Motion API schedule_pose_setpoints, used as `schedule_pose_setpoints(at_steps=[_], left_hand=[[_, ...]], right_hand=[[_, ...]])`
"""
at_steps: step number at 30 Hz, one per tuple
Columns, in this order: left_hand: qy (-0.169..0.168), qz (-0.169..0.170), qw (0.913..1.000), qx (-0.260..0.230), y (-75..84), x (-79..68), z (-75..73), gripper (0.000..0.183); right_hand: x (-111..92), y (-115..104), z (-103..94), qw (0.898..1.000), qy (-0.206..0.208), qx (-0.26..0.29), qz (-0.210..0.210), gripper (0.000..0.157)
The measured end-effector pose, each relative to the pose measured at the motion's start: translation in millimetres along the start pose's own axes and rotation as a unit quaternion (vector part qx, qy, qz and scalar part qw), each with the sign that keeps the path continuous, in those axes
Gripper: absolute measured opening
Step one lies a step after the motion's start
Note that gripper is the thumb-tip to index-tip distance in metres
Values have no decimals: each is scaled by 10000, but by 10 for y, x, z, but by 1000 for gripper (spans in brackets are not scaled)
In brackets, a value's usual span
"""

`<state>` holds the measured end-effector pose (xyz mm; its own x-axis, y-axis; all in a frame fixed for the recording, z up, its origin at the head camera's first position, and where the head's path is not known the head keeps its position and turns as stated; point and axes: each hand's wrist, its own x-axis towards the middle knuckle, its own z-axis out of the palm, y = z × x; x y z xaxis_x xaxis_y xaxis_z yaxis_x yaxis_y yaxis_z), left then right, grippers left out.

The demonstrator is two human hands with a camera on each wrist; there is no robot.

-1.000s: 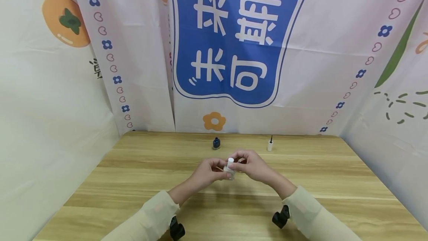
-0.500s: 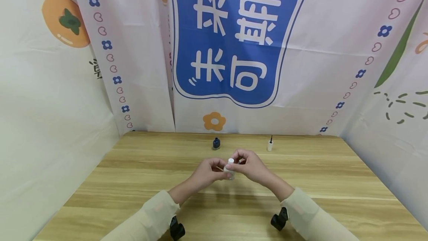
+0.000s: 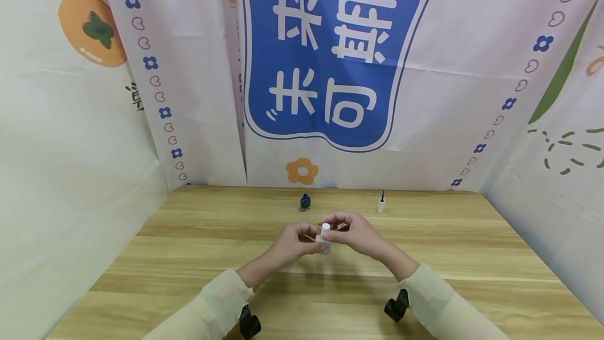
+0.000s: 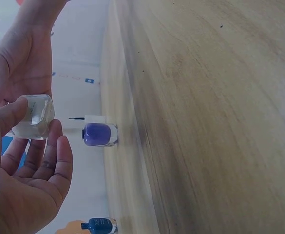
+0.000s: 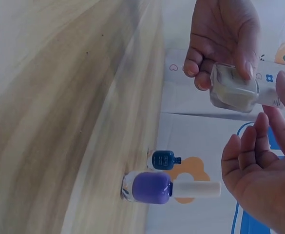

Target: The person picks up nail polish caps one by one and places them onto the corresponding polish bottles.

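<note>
Between both hands, above the table, is a square glass nail polish bottle (image 5: 234,90) with pale contents and a white cap (image 3: 325,227). The left hand (image 3: 298,242) grips the glass body, its thumb pressed on one face in the left wrist view. From the other side, the right hand (image 3: 351,234) pinches the white cap between thumb and fingers; its other fingers are loosely bent in the right wrist view. Behind the hands stands a purple nail polish bottle (image 5: 151,187) with a white cap (image 5: 196,189), its body hidden by the right hand in the head view.
An uncapped dark blue nail polish bottle (image 3: 305,202) stands near the table's back edge. To its right, a white brush cap (image 3: 381,204) stands with its black brush pointing up. A printed cloth (image 3: 439,119) hangs behind the wooden table (image 3: 212,256).
The right hand makes small turning shifts at the cap, its fingers and sleeve moving slightly back and forth. The left hand and the bottle stay in place.
</note>
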<state>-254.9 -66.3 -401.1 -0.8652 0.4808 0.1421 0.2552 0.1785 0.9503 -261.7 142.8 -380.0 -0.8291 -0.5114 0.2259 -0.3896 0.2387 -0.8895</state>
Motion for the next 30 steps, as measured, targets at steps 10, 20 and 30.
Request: schedule_pose_setpoints(at_steps=[10,20,30], left_hand=[[17,-71,10000,36,-13,4,-6,23],[56,-97,9999,29,-18,1,-3,23],[59,-103,9999,-19,-13,8,3,23]], right_hand=[[12,1,-40,9987,-468,132,-148,27],[-23,-111,10,9997,-98,161,180,21],[-72,-308,76,9987,341,195,339,11]])
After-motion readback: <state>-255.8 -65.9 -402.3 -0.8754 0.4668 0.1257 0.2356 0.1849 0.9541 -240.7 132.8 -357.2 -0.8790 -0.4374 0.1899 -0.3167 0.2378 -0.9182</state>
